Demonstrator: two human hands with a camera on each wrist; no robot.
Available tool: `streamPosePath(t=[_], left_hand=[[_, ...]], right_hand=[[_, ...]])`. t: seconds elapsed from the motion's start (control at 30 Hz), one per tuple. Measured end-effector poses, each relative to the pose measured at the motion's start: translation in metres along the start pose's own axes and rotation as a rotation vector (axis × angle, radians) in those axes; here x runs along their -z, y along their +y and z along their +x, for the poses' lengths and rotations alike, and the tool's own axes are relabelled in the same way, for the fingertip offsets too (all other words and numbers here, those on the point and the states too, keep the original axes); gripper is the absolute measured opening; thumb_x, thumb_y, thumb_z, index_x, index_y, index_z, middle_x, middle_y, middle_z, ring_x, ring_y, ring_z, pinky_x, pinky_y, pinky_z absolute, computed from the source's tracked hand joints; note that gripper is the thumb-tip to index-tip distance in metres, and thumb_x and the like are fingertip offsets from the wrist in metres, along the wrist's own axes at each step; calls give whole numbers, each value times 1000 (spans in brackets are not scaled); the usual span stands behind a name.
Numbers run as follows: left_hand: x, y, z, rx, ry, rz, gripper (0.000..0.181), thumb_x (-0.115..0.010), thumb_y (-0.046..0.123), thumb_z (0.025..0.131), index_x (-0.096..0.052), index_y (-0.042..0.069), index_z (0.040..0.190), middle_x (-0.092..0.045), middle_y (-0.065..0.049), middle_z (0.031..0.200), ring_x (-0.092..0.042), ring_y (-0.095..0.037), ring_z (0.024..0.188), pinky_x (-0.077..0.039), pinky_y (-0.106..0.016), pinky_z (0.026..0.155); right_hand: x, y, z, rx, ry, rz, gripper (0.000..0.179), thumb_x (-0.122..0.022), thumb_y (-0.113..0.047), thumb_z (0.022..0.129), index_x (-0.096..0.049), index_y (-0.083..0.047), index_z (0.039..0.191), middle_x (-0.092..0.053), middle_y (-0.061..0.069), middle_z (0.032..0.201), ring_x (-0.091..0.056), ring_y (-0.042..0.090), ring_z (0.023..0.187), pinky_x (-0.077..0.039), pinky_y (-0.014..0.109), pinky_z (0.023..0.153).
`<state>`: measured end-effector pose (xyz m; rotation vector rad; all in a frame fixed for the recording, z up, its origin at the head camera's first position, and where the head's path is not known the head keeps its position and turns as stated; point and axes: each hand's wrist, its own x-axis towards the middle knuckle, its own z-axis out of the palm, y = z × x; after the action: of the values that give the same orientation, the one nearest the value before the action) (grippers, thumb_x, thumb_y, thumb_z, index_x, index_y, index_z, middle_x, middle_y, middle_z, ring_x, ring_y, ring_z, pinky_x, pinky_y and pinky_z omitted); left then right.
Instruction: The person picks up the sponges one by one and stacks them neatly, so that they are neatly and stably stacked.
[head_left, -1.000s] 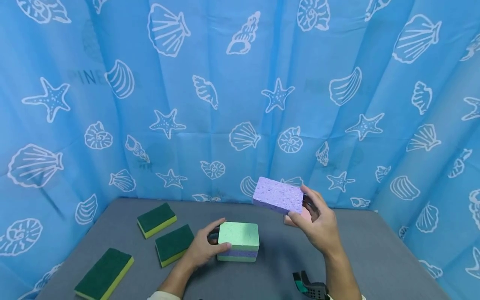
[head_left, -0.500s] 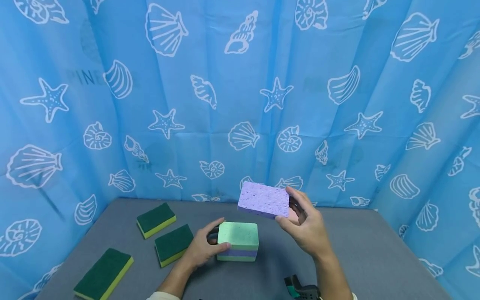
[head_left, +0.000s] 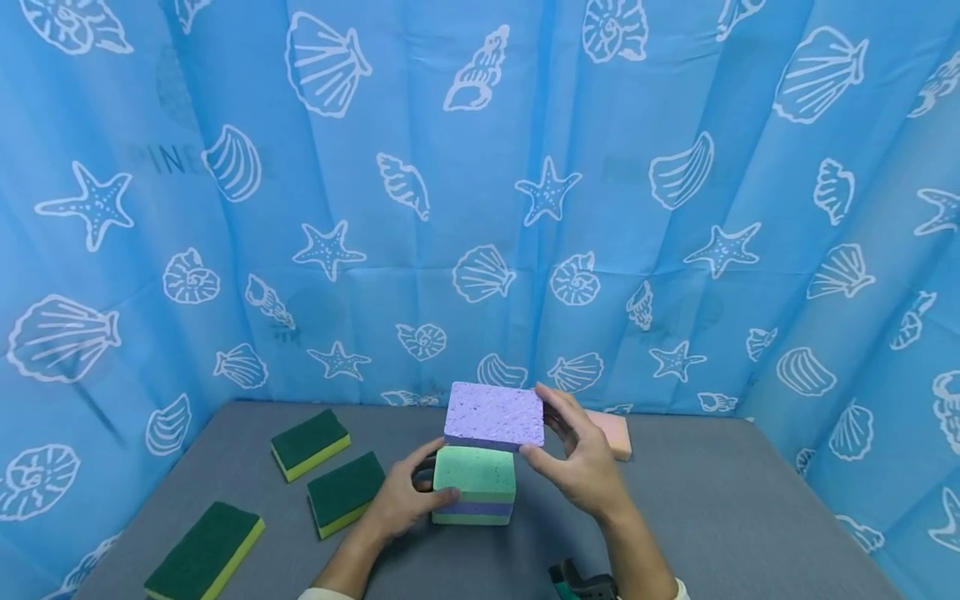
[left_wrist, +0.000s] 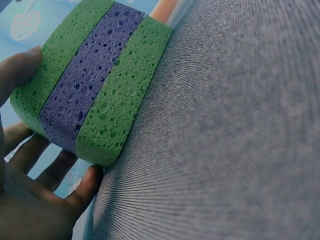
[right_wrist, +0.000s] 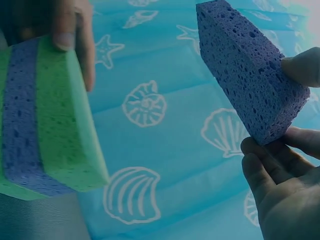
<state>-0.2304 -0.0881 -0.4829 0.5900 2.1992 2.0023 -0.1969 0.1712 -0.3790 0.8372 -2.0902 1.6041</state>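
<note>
A stack of three sponges (head_left: pixel 474 471), green, purple, green from bottom to top, stands on the grey table. My left hand (head_left: pixel 405 496) holds its left side, thumb on the near face and the other fingers behind. In the left wrist view the pores of the stacked sponges (left_wrist: pixel 92 75) show clearly. My right hand (head_left: pixel 581 458) pinches a loose purple sponge (head_left: pixel 495 414) by its right end. In the right wrist view that purple sponge (right_wrist: pixel 250 70) hangs in the air, apart from the stack (right_wrist: pixel 55 115).
Several yellow sponges with dark green scouring tops lie on the left, among them a front one (head_left: pixel 206 550) and a back one (head_left: pixel 311 442). A pink sponge (head_left: pixel 611 433) lies behind my right hand. A blue shell-print curtain (head_left: pixel 480 208) closes off the back.
My right hand has carried the purple sponge left and down, from the right of the stack to over its far part. The pink sponge shows more now. My left hand stays on the stack.
</note>
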Motion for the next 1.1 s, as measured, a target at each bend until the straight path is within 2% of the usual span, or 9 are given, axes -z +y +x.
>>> streamPosePath(t=[0.2, 0.37, 0.57, 0.83, 1.1], left_hand=[[-2, -1, 1, -18, 0, -4, 71, -77, 19, 84, -43, 8, 145, -51, -16, 132, -51, -33, 117, -48, -42, 88], [-3, 1, 0, -21, 0, 8, 69, -78, 20, 83, -46, 12, 144, -55, -13, 129, -53, -31, 114, -49, -42, 88], [-3, 0, -1, -19, -10, 17, 70, -77, 20, 84, -43, 11, 145, -55, -13, 129, -55, -30, 112, -50, -43, 87], [-2, -1, -1, -10, -13, -13, 74, -78, 17, 83, -40, 8, 146, -53, -16, 131, -55, -30, 111, -49, -44, 87], [-2, 2, -2, 14, 5, 21, 76, -80, 22, 81, -42, 7, 145, -52, -15, 131, -55, -28, 110, -48, -44, 89]], right_hand=[[-7, 10, -1, -2, -35, 42, 72, -72, 7, 80, -36, 10, 142, -40, 25, 138, -41, 34, 126, -35, 28, 103], [-11, 20, -2, -12, -59, 64, 71, -73, 6, 81, -38, 8, 143, -42, 21, 138, -43, 33, 126, -35, 31, 103], [-15, 32, -5, -52, -80, 68, 70, -74, 3, 81, -40, 5, 143, -42, 20, 138, -43, 32, 126, -36, 32, 102], [-19, 46, -8, -87, -104, 50, 67, -74, 0, 82, -42, 6, 141, -44, 19, 137, -46, 35, 123, -38, 39, 101], [-20, 56, -10, -114, -139, 29, 68, -76, -3, 81, -43, 4, 141, -48, 18, 134, -49, 33, 120, -39, 40, 100]])
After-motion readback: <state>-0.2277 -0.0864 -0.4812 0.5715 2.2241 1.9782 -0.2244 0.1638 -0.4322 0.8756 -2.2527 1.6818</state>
